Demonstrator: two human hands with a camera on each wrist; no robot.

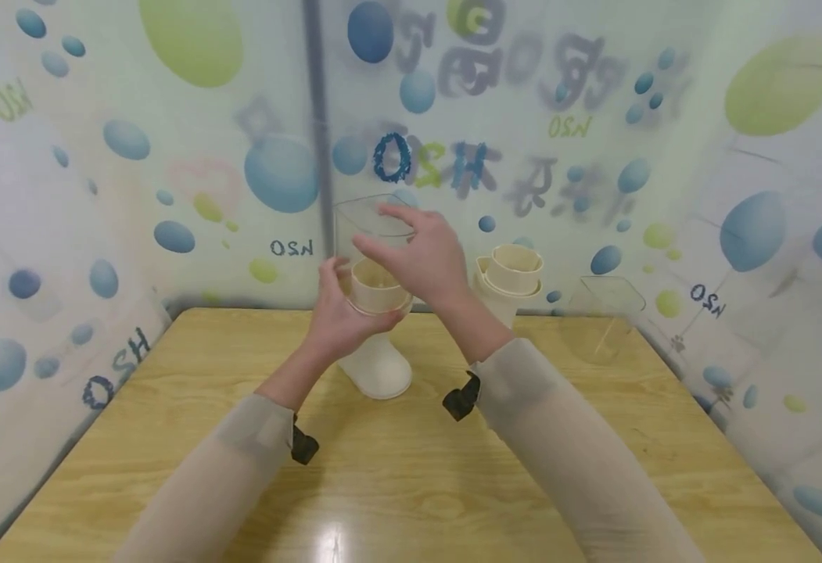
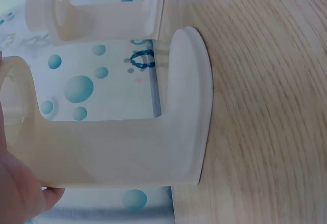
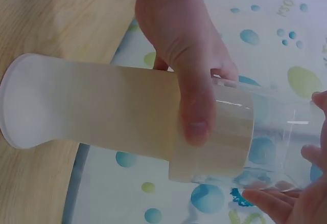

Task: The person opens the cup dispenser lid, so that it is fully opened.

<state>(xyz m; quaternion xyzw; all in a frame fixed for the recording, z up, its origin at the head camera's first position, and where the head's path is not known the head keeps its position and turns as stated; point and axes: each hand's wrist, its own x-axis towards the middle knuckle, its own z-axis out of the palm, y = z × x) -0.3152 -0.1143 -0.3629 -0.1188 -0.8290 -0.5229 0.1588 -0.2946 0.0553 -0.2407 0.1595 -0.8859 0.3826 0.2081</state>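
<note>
A cream stand [image 1: 378, 367] with a flat rounded foot and a round ring-like top is upright on the table. My left hand [image 1: 343, 317] grips its top, with the thumb [image 3: 196, 119] across the collar in the right wrist view. A clear plastic container [image 3: 278, 132] sits over the cream collar [image 3: 230, 137], its mouth around it. My right hand [image 1: 428, 254] holds the container's upper end between thumb and spread fingers. In the left wrist view the stand's side [image 2: 112, 152] shows, with part of my left hand [image 2: 18, 188] at its top.
A second cream stand [image 1: 516, 270] of the same shape is behind to the right. Farther right, another clear container [image 1: 601, 328] rests near the back edge of the wooden table [image 1: 396, 477]. Patterned curtains [image 1: 277, 176] hang close behind and at both sides.
</note>
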